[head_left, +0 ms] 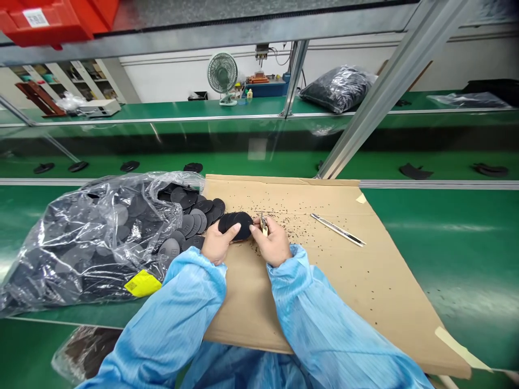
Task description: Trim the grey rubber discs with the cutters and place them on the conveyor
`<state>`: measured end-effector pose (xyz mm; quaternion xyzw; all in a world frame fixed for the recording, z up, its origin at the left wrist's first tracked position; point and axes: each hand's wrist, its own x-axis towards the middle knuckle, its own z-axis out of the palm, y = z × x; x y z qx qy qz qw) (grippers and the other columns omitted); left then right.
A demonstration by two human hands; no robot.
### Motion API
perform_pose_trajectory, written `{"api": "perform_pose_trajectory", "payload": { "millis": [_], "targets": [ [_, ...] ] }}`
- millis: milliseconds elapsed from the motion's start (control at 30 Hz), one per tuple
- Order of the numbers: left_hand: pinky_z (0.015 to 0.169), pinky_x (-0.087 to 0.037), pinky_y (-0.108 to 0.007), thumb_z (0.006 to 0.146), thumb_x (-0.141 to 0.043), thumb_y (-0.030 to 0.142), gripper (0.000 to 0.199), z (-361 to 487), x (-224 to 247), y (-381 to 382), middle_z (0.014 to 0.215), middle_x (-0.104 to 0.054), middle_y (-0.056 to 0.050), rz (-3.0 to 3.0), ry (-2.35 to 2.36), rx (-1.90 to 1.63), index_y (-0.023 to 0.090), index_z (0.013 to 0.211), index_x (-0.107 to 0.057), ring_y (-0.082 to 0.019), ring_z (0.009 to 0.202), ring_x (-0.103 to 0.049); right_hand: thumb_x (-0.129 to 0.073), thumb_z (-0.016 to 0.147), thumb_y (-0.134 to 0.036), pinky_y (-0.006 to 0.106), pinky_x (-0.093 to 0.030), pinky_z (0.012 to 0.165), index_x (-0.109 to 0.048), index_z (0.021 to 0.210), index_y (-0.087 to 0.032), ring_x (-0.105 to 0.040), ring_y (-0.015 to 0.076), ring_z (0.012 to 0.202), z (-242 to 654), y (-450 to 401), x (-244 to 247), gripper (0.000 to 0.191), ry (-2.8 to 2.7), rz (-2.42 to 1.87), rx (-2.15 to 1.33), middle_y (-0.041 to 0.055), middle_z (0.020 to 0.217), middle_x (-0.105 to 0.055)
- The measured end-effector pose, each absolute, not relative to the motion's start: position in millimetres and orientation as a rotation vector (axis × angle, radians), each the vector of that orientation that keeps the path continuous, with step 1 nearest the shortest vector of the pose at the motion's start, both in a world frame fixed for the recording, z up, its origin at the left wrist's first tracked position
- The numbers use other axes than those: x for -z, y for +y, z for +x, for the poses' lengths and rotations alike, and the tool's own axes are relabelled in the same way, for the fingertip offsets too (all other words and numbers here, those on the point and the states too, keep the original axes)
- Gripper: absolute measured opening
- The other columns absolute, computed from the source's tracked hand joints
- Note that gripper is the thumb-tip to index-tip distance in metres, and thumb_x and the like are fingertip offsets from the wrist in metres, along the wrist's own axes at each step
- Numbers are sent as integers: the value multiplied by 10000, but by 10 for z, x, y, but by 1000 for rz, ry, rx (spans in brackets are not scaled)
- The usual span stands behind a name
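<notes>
A fanned row of round black plastic discs [239,226] is held over the cardboard. My left hand [217,243] grips these discs with the thumb across their front. In my right hand [273,243] is a small pair of nippers [263,222], with metal jaws pointing away and a pale yellow handle; the palm hides the rest. My right thumb and fingertips touch the right edge of the front disc. Left of my hands, loose black discs [188,224] spill from the mouth of a clear plastic bag [101,243] full of them.
Tiny black scraps [292,221] are scattered over the cardboard sheet [324,302]. A slim silver utility knife [338,229] lies on the right. A metal post [389,92] rises behind the cardboard. Black parts [416,172] sit along the green belt at the back. A red bin [57,21] is overhead.
</notes>
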<state>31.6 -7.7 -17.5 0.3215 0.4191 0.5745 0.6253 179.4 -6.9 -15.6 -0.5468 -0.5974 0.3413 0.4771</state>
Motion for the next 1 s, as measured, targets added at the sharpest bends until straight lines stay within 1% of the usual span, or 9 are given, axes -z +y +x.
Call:
{"api": "perform_pose_trajectory", "payload": {
  "millis": [133,233,367,533,667,800,900,967,1000],
  "targets": [
    [842,-541,-436,621,-827,296,412,326,156,-111,971,-714,-103,745,903,-1240,133,973,-689,-250,897,-671,-641,762,-431,341,-500,758,-638,1014,-185,-622,203,789,1796,-64,187,352,-1458,-1294,-883,53,882,-689],
    [869,-527,-433,629,-821,292,370,323,163,-116,943,-719,-93,773,865,-1241,130,939,-698,-240,886,-670,-677,736,-433,331,-502,755,-643,1009,-183,-620,199,787,1807,-46,212,372,-1431,-1226,-990,46,881,-688],
    [906,-500,-391,637,-814,280,298,311,200,-92,905,-720,-76,851,854,-1290,133,874,-710,-217,892,-661,-725,689,-430,305,-488,703,-640,966,-182,-593,179,743,1805,-32,216,381,-1385,-1168,-1092,29,829,-664],
    [864,-508,-375,594,-835,272,306,335,230,-84,845,-708,-52,818,871,-1336,138,832,-696,-193,827,-652,-767,609,-393,269,-452,627,-604,818,-181,-524,135,632,1767,-49,123,339,-1234,-1130,-1198,-13,702,-593],
    [848,-510,-382,604,-827,276,297,373,206,-104,842,-701,-58,814,839,-1344,135,822,-682,-200,828,-648,-751,596,-366,255,-419,585,-575,760,-188,-472,117,587,1748,-64,54,299,-1221,-1161,-1155,-35,651,-545],
    [862,-502,-375,624,-815,266,308,393,173,-112,864,-698,-62,806,819,-1339,137,867,-675,-212,874,-647,-730,623,-358,243,-380,540,-561,720,-188,-422,105,548,1750,-70,59,258,-1280,-1239,-1055,-50,596,-496],
    [822,-514,-338,621,-819,238,349,374,166,-93,907,-688,-58,702,805,-1328,144,912,-651,-199,885,-641,-706,687,-386,252,-424,572,-596,786,-183,-488,122,590,1755,-75,92,251,-1345,-1212,-1021,-23,652,-568],
    [721,-527,-275,644,-806,232,356,342,169,-69,907,-671,-46,589,793,-1282,150,943,-631,-163,833,-635,-662,753,-414,272,-474,635,-622,889,-181,-561,146,665,1758,-85,115,272,-1395,-1123,-1034,10,755,-638],
    [645,-519,-235,664,-794,234,341,322,171,-57,881,-659,-39,536,795,-1240,146,946,-624,-137,770,-626,-640,781,-414,284,-492,670,-627,936,-182,-588,155,706,1758,-91,124,280,-1426,-1075,-1029,24,808,-659]
  ]
}}
